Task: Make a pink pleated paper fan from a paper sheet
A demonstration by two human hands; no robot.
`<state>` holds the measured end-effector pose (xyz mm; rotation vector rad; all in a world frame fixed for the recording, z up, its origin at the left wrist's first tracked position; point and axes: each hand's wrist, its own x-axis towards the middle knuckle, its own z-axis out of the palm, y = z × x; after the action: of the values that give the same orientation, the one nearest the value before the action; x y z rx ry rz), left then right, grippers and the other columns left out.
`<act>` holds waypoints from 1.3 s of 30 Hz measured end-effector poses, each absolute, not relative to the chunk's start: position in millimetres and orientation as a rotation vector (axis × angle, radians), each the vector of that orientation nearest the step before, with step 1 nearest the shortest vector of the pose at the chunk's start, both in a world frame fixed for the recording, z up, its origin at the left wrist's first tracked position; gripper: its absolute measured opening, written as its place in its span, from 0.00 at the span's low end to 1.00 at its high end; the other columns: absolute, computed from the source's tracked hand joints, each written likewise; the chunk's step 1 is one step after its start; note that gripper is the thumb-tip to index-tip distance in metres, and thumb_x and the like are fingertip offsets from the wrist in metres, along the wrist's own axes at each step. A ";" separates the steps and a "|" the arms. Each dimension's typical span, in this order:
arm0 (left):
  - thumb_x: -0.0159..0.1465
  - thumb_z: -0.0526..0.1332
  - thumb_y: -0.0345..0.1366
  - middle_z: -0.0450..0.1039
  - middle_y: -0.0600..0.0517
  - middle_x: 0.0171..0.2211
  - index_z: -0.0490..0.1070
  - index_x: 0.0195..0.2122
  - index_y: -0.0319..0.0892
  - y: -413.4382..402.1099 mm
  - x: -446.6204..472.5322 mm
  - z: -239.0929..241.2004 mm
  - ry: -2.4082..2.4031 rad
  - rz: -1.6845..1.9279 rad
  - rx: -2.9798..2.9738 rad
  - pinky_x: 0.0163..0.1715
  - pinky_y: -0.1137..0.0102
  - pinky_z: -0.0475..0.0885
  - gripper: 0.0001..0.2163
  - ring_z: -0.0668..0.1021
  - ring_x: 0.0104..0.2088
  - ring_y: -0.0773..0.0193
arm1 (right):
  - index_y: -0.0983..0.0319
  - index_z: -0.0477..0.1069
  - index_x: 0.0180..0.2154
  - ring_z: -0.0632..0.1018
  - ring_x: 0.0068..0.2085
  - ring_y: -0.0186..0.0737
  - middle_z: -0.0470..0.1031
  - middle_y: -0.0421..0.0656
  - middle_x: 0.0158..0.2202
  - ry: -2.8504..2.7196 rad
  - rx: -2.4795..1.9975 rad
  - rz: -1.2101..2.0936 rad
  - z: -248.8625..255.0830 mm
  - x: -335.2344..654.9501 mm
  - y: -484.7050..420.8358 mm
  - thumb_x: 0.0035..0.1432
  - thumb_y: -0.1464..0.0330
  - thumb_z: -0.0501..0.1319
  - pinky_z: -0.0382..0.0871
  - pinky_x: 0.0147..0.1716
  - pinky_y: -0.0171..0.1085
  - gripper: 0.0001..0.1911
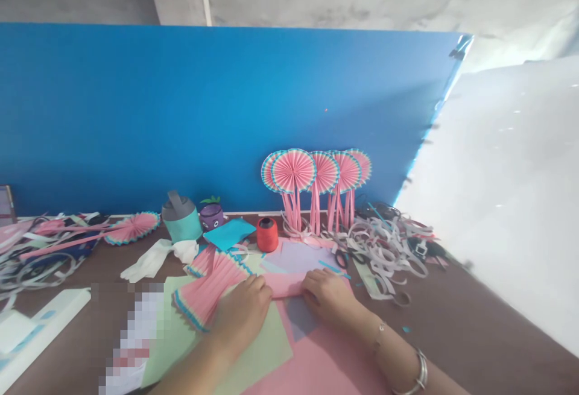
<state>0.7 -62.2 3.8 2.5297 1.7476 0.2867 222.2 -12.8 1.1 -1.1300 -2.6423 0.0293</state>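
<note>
Nearest the head camera, a large pink sheet (330,362) spreads beneath the right forearm (395,347), with a pale green sheet (266,350) beside it, under the left arm. Just beyond these, between the two hands, lies a narrow pink strip (286,285), folded-looking; whether it joins other paper is unclear. Its long axis runs left to right across the person's front, one end toward each hand, both ends covered. The left hand (246,304) has its fingers drawn together and curled over the left end; the right hand (326,291) bends its fingers down at the other. With the thumbs mostly hidden, I cannot tell whether either pinches or only presses. Creasing or flattening a fold seems the step in hand; the next move probably calls for even pressure and an edge kept straight. Left of the strip, partly behind the left hand, sits a pleated pink piece (210,289) with blue edging; finished-looking round fans (294,170) stand against the blue board (181,111).
</note>
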 end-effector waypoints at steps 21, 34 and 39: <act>0.60 0.55 0.33 0.74 0.50 0.32 0.73 0.29 0.41 -41.1 -14.5 -3.2 1.675 0.804 1.945 0.38 0.69 0.68 0.08 0.76 0.36 0.61 | 0.62 0.70 0.29 0.72 0.31 0.36 0.71 0.41 0.30 -2.225 -1.194 0.568 -12.0 230.6 3.1 0.57 0.74 0.55 0.63 0.32 0.34 0.08; 0.61 0.54 0.32 0.73 0.50 0.32 0.72 0.29 0.42 -40.9 -11.8 -2.3 1.715 0.783 1.933 0.38 0.69 0.68 0.08 0.75 0.36 0.61 | 0.62 0.68 0.30 0.71 0.31 0.36 0.70 0.40 0.29 -2.231 -1.278 0.561 -16.4 229.9 6.5 0.55 0.75 0.55 0.61 0.32 0.34 0.05; 0.61 0.54 0.32 0.73 0.50 0.33 0.72 0.29 0.42 -41.7 -11.3 -1.9 1.725 0.756 1.932 0.39 0.69 0.67 0.08 0.75 0.36 0.61 | 0.62 0.68 0.30 0.71 0.31 0.37 0.71 0.41 0.30 -2.227 -1.279 0.568 -14.3 228.8 5.5 0.54 0.75 0.55 0.61 0.32 0.33 0.05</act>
<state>-11.3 -41.7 -1.9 1.9322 1.7249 0.7562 228.8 5.5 -14.3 -1.2785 -2.2270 0.5680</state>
